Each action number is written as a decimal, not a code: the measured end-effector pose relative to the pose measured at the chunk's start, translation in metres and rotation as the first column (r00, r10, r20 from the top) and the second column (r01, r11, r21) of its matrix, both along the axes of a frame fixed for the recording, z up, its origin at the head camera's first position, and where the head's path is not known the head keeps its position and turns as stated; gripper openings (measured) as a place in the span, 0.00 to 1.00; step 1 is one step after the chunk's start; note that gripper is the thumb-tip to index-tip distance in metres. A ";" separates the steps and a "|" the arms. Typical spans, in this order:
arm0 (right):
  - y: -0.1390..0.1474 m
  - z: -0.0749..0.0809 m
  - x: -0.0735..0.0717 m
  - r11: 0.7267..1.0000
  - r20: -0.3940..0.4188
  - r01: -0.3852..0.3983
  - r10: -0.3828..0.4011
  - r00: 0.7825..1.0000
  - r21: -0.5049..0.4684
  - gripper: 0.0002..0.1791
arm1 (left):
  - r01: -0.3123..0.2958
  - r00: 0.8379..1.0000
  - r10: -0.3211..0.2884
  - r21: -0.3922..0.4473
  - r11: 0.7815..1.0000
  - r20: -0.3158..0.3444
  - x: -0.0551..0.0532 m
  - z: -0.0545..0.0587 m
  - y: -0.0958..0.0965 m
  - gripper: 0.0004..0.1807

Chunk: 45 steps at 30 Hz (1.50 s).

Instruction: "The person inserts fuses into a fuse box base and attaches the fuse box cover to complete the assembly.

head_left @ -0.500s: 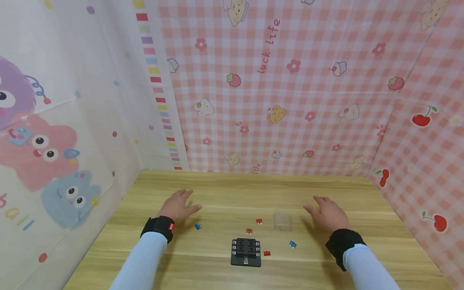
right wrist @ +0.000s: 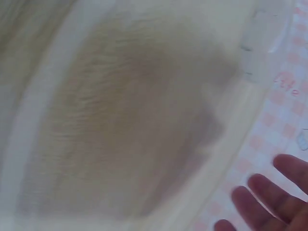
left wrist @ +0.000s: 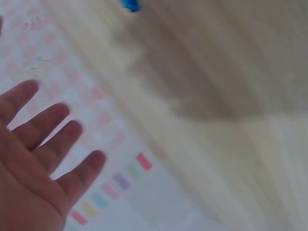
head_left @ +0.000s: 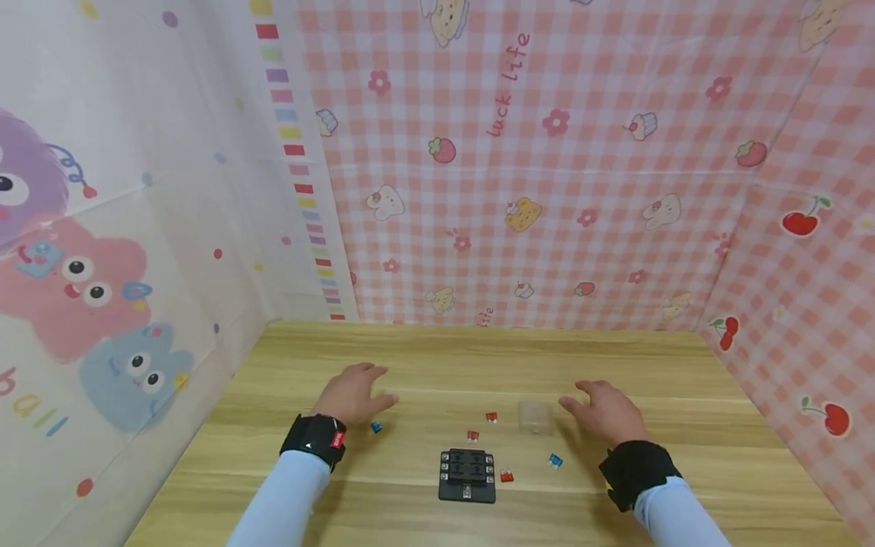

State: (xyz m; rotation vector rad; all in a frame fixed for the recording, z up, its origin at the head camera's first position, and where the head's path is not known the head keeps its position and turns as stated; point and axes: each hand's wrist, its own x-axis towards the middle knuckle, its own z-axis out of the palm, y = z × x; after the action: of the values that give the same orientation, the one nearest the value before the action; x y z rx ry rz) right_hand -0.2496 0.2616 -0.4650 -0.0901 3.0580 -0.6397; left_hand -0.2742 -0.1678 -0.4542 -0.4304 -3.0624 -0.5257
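So both hands are hovering over a smooth, wood-grain tabletop [head_left: 424,372]. Left hand [head_left: 352,395] has its fingers spread wide with gaps between them, a tiny blue translucent fuse [head_left: 377,428] near the thumb. Right hand [head_left: 607,412] is loosely bent, fingers apart too, thumb just beside a squarish, see-through plastic case [head_left: 535,417]. Between them, nearer the person, sits a chunky black fuse block [head_left: 467,475] with shiny metal terminals down both sides. Three red fuses [head_left: 473,436] lie around it, plus a second blue one [head_left: 556,460] off to its right.
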 end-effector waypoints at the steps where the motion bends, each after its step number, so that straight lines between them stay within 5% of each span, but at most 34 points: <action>1: -0.001 0.002 0.001 1.000 0.013 -0.003 0.003 1.000 0.006 0.36 | -0.004 1.000 0.005 -0.009 1.000 0.015 0.002 0.002 0.003 0.34; 8: -0.011 0.017 0.009 0.999 0.084 -0.041 0.040 0.996 0.013 0.34 | -0.010 0.992 0.017 -0.054 0.998 0.124 0.012 0.013 0.016 0.32; 19: -0.025 0.020 0.020 0.996 0.022 -0.084 0.085 0.996 -0.018 0.31 | 0.014 0.995 -0.012 -0.016 1.000 0.100 0.026 0.010 0.023 0.31; 32: -0.046 0.015 0.029 0.997 0.039 -0.071 0.073 0.997 -0.043 0.26 | 0.042 0.993 -0.041 -0.008 0.999 0.113 0.035 0.005 0.034 0.32; 45: -0.070 0.012 0.037 0.994 0.047 -0.106 0.107 0.993 -0.020 0.25 | 0.149 0.985 -0.148 -0.004 0.989 0.092 0.041 -0.006 0.050 0.34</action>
State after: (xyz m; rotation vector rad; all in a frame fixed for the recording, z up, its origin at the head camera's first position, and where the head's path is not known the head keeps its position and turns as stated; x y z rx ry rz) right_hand -0.2130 0.1913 -0.4526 -0.2328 2.9782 -0.6525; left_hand -0.2327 -0.1179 -0.4605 -0.6580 -3.1386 -0.5475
